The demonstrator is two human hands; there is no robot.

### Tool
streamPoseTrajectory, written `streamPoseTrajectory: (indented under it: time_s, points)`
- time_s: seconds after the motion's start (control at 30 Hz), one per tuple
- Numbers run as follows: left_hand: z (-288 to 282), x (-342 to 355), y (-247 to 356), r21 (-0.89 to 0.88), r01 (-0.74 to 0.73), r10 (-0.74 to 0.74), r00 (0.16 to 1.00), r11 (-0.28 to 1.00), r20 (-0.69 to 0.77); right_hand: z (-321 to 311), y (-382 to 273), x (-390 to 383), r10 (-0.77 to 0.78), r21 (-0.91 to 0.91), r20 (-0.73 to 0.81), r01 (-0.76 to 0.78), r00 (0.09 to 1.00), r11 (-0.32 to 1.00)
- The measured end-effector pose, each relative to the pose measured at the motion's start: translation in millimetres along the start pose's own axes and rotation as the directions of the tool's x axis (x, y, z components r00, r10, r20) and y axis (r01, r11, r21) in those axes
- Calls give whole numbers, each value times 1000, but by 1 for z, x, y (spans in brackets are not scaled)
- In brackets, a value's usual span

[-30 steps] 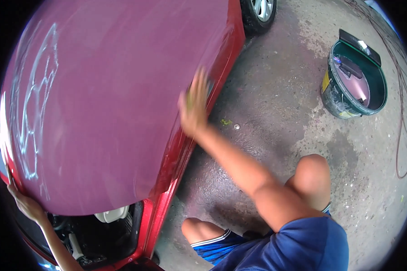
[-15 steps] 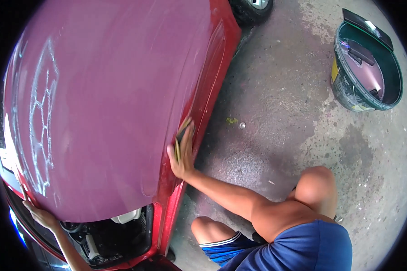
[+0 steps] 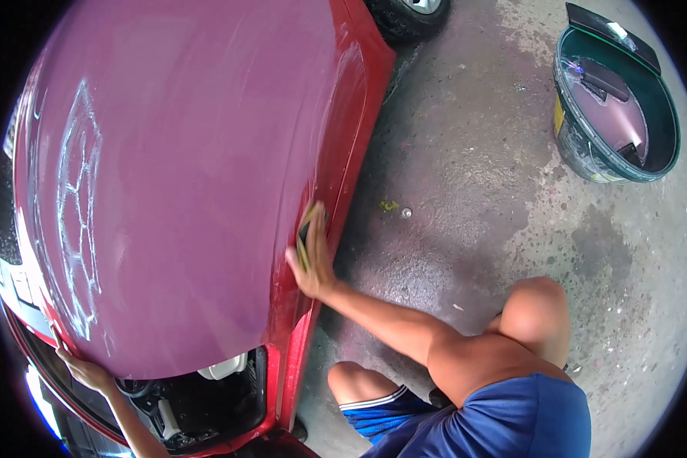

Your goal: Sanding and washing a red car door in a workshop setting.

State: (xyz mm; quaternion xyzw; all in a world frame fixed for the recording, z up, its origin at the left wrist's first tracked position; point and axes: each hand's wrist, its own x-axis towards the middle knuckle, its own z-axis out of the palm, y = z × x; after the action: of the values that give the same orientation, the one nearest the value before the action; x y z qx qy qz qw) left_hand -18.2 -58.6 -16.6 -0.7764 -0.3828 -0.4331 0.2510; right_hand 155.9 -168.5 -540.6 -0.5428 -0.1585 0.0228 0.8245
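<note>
Purple, hazed over with a dull film, covers most of the car panel (image 3: pixel 198 191) beside us, with glossy red showing along its right edge. On that red border, near the panel's lower right corner, we have the pad (image 3: pixel 304 243), yellowish and dark, lying against the surface. Our right hand (image 3: pixel 319 263) grips it, thumb on one side and fingers stretched along the other.

To the hand's left the panel spreads wide and bare; to its right, past the red border, concrete floor (image 3: pixel 466 153) lies open as far as the green bucket (image 3: pixel 580 149), which stands well apart with pinkish water and dark blocks inside. Ahead, the border runs up to the wheel (image 3: pixel 410 17). Behind our wrist it meets the car's opening (image 3: pixel 214 404). Our bent knee (image 3: pixel 538 309) is well clear of the pad.

The pad's long axis follows the border, its far end pointing toward the wheel and leaning slightly right. Our left hand (image 3: pixel 85 372) touches the panel's far left corner, fingers extended; we cannot tell whether they curl around the edge.
</note>
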Motion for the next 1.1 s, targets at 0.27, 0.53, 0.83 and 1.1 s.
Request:
streamPoseTrajectory:
  time_s: [0.27,0.53,0.83,1.1]
  points:
    - [-8,39,-53,-565,461,-145,845,684,514,-87,10,265,-126,-235,-232,71,965,969]
    - [-6,22,-37,-579,480,-121,828,659,547,-11,-9,55,-30,-120,-87,19,996,993]
    - [10,2,-9,-2,-92,92,996,996,4,-88,25,306,-229,-346,-287,122,930,930]
    - [2,-4,6,-45,-52,53,998,998,21,-32,2,105,-290,-217,-128,259,948,941]
